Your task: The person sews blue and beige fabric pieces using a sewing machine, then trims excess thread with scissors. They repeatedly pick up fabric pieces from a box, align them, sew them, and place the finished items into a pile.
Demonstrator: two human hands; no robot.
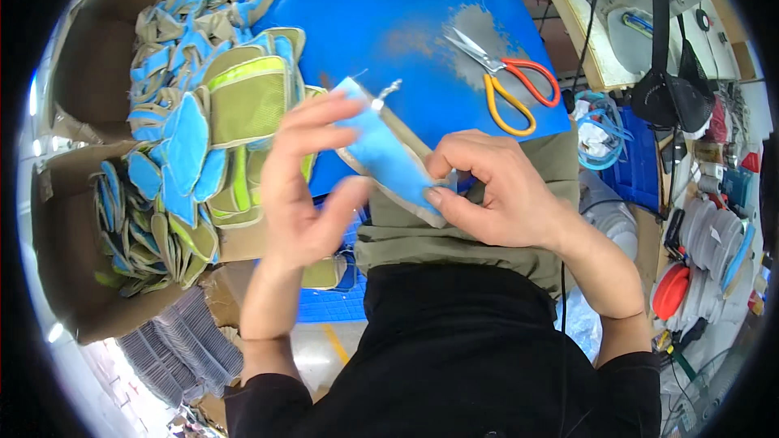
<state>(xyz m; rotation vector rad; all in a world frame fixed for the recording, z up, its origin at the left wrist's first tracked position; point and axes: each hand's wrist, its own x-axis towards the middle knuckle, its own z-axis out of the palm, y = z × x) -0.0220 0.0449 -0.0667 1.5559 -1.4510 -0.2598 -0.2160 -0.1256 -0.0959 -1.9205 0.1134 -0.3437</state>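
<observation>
Both hands grip one blue fabric piece (388,154): left hand (300,186) pinched on upper-left end, right hand (495,195) on lower-right; long axis diag. btw them.

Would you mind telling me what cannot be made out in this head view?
- Blue fabric piece: lower end covered by right hand, left edge by left hand.
- Cardboard box: bottom hidden under stacked fabric pieces.
- Shelf items: too small and bent at the rim.
</observation>
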